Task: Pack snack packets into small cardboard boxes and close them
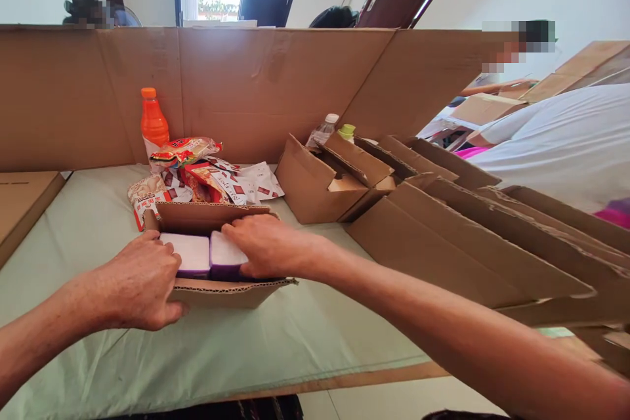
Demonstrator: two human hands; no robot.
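Note:
A small open cardboard box (pixel 231 296) stands on the green cloth in front of me. Inside it, side by side, sit two white-topped packs with purple edges, the left pack (pixel 186 252) and the right pack (pixel 225 251). My left hand (pixel 140 282) is closed over the box's left end, its thumb outside the near wall. From the right, my right hand (pixel 263 243) reaches into the box with its fingers curled round the right pack; some fingertips are hidden. Behind the box lie a red noodle packet (pixel 184 151) and several red-and-white snack packets (pixel 216 184).
An orange bottle (pixel 154 119) stands at the cardboard partition (pixel 295 72). To the right are several open cardboard boxes (pixel 443 243), with a clear bottle (pixel 325 130) behind. A flat carton (pixel 24 203) lies at left. Another person (pixel 566 125) is beyond the partition.

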